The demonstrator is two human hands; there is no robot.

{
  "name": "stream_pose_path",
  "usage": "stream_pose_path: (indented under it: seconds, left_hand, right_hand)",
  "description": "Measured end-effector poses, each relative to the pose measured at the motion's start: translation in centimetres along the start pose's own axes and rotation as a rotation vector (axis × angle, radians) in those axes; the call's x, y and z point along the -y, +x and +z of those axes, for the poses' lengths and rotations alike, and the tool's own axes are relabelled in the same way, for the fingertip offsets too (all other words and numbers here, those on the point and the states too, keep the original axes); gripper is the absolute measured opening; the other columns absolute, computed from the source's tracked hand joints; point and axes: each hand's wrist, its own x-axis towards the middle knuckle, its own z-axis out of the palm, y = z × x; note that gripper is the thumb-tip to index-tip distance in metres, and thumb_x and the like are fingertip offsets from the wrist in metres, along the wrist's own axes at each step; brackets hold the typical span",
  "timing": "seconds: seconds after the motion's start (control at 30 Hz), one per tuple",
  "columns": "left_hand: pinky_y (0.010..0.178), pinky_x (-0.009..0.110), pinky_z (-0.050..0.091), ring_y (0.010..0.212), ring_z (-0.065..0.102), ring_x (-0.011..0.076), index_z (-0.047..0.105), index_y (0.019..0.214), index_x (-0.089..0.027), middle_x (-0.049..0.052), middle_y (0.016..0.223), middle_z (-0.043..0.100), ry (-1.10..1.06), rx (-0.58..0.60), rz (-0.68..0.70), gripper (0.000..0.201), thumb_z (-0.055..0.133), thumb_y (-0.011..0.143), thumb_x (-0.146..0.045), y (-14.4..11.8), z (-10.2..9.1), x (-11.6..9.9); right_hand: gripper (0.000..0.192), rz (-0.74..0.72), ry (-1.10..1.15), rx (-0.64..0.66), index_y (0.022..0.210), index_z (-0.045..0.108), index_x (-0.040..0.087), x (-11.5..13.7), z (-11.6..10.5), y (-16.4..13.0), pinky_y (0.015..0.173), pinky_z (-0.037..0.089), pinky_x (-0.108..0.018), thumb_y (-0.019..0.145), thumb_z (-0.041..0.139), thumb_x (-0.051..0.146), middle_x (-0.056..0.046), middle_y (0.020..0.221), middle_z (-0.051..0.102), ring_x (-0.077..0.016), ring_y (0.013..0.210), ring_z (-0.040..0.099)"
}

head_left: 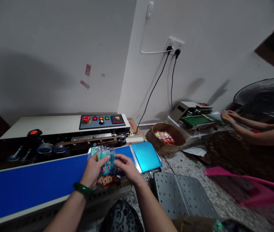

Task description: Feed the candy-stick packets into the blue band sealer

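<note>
Both hands on one clear packet (106, 161) of turquoise sticks, cartoon print at its near end. Packet lies on the blue conveyor belt (30, 180) of the sealing machine (61, 129), just short of the belt's right end. Long axis runs away from the person: near end toward the body, far open-looking top toward the machine's sealing rail (88, 141). Left hand (93, 172) grips the packet's left edge, fingers curled over the top, thumb side hidden. Right hand (127, 169) grips the right edge, fingers bent and pressed onto the film. Neither hand loose; both closed on the packet, set about even on either side of it. Green bangle (83, 189) on the left wrist. Packet's far end lies close to the rail, though whether it touches cannot be told from here. Control panel (103, 120) lit above the rail. Teal plate (145, 156) just to the right of the hands. At far right, another person's hands (228, 116) at a second, smaller sealer (194, 116); brown basket (168, 138) of sweets stands between the two machines
</note>
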Motion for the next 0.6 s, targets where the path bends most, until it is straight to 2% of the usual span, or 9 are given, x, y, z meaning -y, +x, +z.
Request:
stream_pose_path:
  seconds: [0.1,0.2,0.33,0.43,0.5,0.6]
  left_hand:
    - [0.066,0.034,0.052,0.07,0.064,0.0218,0.062,0.085,-0.012,0.006,0.078,0.069,0.019,0.011,0.011,0.035,0.074,0.054,-0.026,0.0,0.1,0.1]
    - [0.067,0.034,0.051,0.072,0.064,0.0212,0.063,0.084,-0.012,0.008,0.08,0.069,-0.011,0.018,0.007,0.035,0.074,0.054,-0.026,0.1,0.0,-0.1]
    - [0.061,0.033,0.051,0.063,0.063,0.0187,0.062,0.084,-0.013,0.005,0.071,0.068,-0.028,-0.049,0.008,0.037,0.075,0.052,-0.026,0.1,-0.4,-0.7]
    - [0.056,0.03,0.051,0.056,0.061,0.0157,0.059,0.082,-0.014,0.001,0.065,0.066,0.009,-0.078,0.031,0.038,0.076,0.05,-0.024,0.0,-0.7,-1.0]
    - [0.054,0.028,0.05,0.055,0.06,0.0142,0.058,0.081,-0.014,0.0,0.065,0.065,0.029,-0.068,0.052,0.037,0.076,0.05,-0.023,0.0,-0.8,-1.1]
    - [0.053,0.027,0.05,0.054,0.059,0.0134,0.057,0.082,-0.014,0.0,0.066,0.065,0.045,-0.042,0.059,0.037,0.075,0.052,-0.023,0.1,-0.9,-1.0]
  right_hand:
    - [0.041,-0.018,0.073,0.034,0.096,0.061,0.022,-0.4,0.2,-0.3,0.067,0.046,-0.024,0.057,0.073,0.026,0.001,0.082,0.065,-0.0144,0.076,0.059]
    - [0.035,-0.066,0.109,0.023,0.09,0.06,0.018,-0.7,-0.2,0.1,0.073,0.047,-0.028,0.058,0.072,0.025,-0.002,0.082,0.065,-0.0163,0.077,0.06]
    - [0.035,-0.072,0.18,-0.205,0.086,0.052,0.018,-0.5,-2.5,1.3,0.057,0.048,-0.028,0.057,0.07,0.028,-0.001,0.069,0.065,-0.0151,0.057,0.06]
    - [0.03,0.01,0.11,-0.355,0.075,0.05,0.017,0.4,-5.1,2.7,0.049,0.046,-0.025,0.053,0.069,0.026,0.0,0.06,0.062,-0.0136,0.048,0.056]
    - [0.023,0.081,-0.01,-0.395,0.066,0.05,0.016,0.9,-6.5,3.8,0.044,0.042,-0.023,0.053,0.067,0.025,0.001,0.053,0.058,-0.0118,0.043,0.053]
    - [0.019,0.122,-0.12,-0.369,0.057,0.051,0.016,1.1,-7.7,5.5,0.04,0.038,-0.022,0.052,0.067,0.024,0.001,0.046,0.053,-0.0114,0.04,0.049]
